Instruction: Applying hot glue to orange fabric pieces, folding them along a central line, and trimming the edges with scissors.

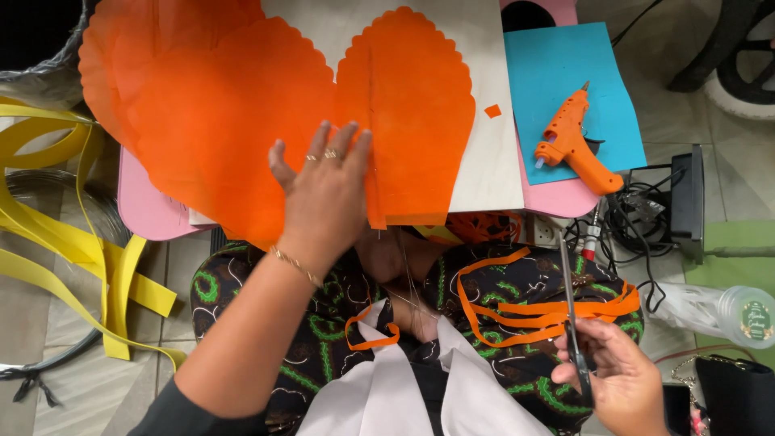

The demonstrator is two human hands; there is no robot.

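Observation:
My left hand [325, 190] lies flat, fingers spread, on the scalloped orange sheets [234, 113] spread over the small table. The hand presses where two orange pieces meet near the table's front edge. My right hand [615, 379] is low at the right over my lap, closed on the handles of a pair of scissors [570, 307] whose blades point up toward the table. Orange cut strips [533, 311] lie across my patterned lap, next to the scissors.
An orange glue gun [575, 141] rests on a blue sheet [565, 73] at the table's right end, on the pink tabletop [149, 210]. Yellow strips [73, 242] trail on the floor at left. Cables and a black box [686, 202] lie at right, with a clear lidded cup [739, 315].

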